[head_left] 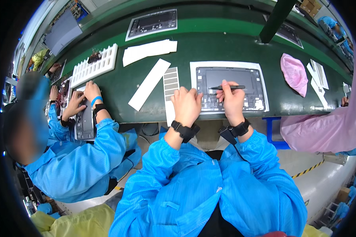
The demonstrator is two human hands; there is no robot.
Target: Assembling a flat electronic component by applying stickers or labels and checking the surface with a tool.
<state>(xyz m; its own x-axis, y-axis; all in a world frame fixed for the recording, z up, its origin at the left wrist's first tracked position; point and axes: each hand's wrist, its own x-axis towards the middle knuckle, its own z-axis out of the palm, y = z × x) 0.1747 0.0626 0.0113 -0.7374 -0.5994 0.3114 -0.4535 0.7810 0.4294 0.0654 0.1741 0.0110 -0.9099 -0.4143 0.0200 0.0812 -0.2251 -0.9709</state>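
A dark tablet-like housing (233, 85) lies on a white sheet (193, 71) on the green bench in front of me. My right hand (233, 102) is above it, closed around dark tweezers (238, 87), whose tips point left over the housing. At the housing's left edge my left hand (186, 106) is bent, fingers curled down and together. Its fingertips are partly hidden, and anything pinched there cannot be made out. Beneath and beside that hand runs a narrow white sheet with grey strips (171, 81). Both wrists wear black bands.
A blank white strip (149, 85) and stacked white sheets (150, 51) lie to the left, near a slotted white tray (94, 66). Another housing (152, 23) sits farther back. A pink cap (293, 75) is right, past a green post (276, 21). A co-worker's hands (83, 98) work at left.
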